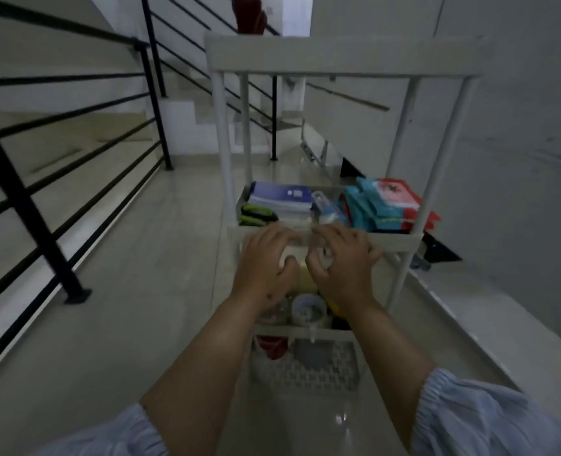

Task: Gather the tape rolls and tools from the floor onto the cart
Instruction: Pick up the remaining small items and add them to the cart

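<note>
Cart (401, 240) shelf: notebooks (280, 197), packets (382, 204), tape roll (308, 311).

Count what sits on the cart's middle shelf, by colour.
Blue booklets: 1 stack
Green tools: 2
Teal packets: 1 pile, too overlapped to count singly
Red packets: 1 pile
Clear bottle: 1
Total: 6 groups on the shelf

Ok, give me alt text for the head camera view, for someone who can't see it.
Both hands, left and right, reach side by side into a white tiered cart on a tiled landing, curled over something pale that is hard to make out. Tape rolls sit on the tier beneath them; the shelf beyond holds blue notebooks and teal and red packets. A black stair railing runs along the left.
</note>
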`<action>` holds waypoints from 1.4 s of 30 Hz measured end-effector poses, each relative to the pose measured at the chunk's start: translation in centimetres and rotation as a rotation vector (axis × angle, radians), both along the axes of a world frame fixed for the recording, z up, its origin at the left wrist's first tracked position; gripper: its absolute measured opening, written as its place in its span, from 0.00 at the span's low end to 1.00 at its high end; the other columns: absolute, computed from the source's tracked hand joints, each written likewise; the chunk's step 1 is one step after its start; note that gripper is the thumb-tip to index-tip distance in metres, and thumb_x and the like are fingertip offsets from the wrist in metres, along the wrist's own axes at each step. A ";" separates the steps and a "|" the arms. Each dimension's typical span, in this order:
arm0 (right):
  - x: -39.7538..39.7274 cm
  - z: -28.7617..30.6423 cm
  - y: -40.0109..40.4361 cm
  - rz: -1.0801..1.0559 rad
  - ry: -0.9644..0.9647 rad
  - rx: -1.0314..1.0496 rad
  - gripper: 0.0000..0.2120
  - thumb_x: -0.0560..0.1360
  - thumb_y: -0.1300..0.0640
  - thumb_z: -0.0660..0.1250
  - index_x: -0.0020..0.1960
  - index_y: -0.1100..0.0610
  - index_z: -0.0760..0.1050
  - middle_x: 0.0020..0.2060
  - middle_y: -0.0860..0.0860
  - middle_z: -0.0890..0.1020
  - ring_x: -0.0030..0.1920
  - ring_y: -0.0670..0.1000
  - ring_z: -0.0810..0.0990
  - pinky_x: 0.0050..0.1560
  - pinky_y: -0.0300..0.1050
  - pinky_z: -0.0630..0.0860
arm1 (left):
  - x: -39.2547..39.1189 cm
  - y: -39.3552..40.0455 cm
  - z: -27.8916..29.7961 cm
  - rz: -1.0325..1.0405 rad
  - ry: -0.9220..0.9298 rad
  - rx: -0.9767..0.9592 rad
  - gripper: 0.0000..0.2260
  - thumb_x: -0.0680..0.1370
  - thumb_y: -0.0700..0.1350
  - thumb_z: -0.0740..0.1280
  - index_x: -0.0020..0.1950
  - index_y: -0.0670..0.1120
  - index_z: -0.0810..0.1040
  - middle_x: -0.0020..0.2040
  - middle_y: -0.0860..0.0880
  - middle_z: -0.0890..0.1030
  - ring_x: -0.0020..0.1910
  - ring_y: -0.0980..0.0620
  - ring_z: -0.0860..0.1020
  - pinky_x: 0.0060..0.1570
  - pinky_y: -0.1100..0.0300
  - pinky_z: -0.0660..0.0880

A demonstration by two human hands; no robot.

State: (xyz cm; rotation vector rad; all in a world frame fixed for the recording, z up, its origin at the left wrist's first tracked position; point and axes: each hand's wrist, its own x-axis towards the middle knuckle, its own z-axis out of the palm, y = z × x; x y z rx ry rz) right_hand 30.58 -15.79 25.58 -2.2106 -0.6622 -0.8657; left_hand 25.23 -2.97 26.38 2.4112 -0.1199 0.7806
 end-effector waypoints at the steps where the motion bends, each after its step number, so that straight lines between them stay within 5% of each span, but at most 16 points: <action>1: -0.8 -0.6 0.5 0.022 0.010 -0.004 0.18 0.67 0.48 0.57 0.51 0.52 0.78 0.47 0.52 0.83 0.48 0.56 0.76 0.45 0.47 0.57 | -1.2 0.6 -0.9 0.020 0.012 -0.003 0.24 0.69 0.52 0.51 0.58 0.43 0.74 0.59 0.43 0.77 0.62 0.47 0.69 0.60 0.61 0.58; 7: -6.0 -6.3 4.0 0.315 0.117 -0.051 0.18 0.67 0.54 0.59 0.51 0.61 0.77 0.44 0.59 0.81 0.44 0.60 0.78 0.46 0.49 0.73 | -8.6 4.8 -7.5 0.187 0.117 -0.095 0.24 0.69 0.51 0.53 0.58 0.42 0.75 0.59 0.41 0.76 0.62 0.43 0.70 0.64 0.50 0.65; 13: -10.3 -15.6 7.3 0.483 0.437 -0.151 0.16 0.69 0.62 0.66 0.57 0.62 0.75 0.52 0.59 0.78 0.54 0.57 0.76 0.57 0.42 0.68 | -14.1 8.6 -15.8 0.347 0.292 -0.167 0.27 0.67 0.53 0.53 0.60 0.41 0.73 0.64 0.40 0.71 0.65 0.43 0.68 0.64 0.52 0.63; 20: -13.4 -26.8 10.6 0.544 0.709 -0.279 0.15 0.71 0.65 0.66 0.57 0.62 0.74 0.54 0.58 0.77 0.56 0.55 0.74 0.54 0.30 0.61 | -18.9 10.8 -28.2 0.398 0.534 -0.325 0.29 0.68 0.54 0.52 0.62 0.41 0.71 0.64 0.41 0.70 0.65 0.45 0.67 0.65 0.58 0.59; 25: -14.6 -33.9 12.9 0.597 0.815 -0.383 0.17 0.72 0.64 0.64 0.61 0.63 0.71 0.58 0.59 0.75 0.60 0.55 0.71 0.59 0.35 0.61 | -21.0 12.0 -35.0 0.431 0.649 -0.354 0.27 0.70 0.52 0.52 0.62 0.38 0.71 0.63 0.38 0.72 0.63 0.52 0.63 0.66 0.53 0.62; 28: -14.7 -36.8 14.1 0.619 0.876 -0.473 0.18 0.74 0.64 0.62 0.63 0.63 0.69 0.61 0.58 0.72 0.62 0.57 0.69 0.60 0.37 0.61 | -21.7 12.5 -37.7 0.458 0.741 -0.386 0.26 0.70 0.51 0.53 0.63 0.39 0.71 0.64 0.39 0.72 0.64 0.47 0.67 0.63 0.47 0.71; 34: -14.5 -41.1 17.0 0.594 0.930 -0.549 0.16 0.73 0.65 0.62 0.62 0.63 0.71 0.58 0.60 0.75 0.60 0.59 0.72 0.59 0.47 0.69 | -20.8 13.7 -40.5 0.470 0.838 -0.407 0.19 0.75 0.38 0.62 0.66 0.41 0.66 0.68 0.42 0.67 0.68 0.45 0.65 0.67 0.56 0.62; 42: -13.6 -43.7 17.1 0.540 0.929 -0.552 0.08 0.72 0.66 0.64 0.50 0.64 0.77 0.47 0.61 0.78 0.49 0.60 0.76 0.46 0.49 0.73 | -19.2 14.2 -42.1 0.455 0.855 -0.425 0.19 0.75 0.41 0.60 0.66 0.42 0.67 0.68 0.42 0.67 0.68 0.45 0.64 0.66 0.63 0.57</action>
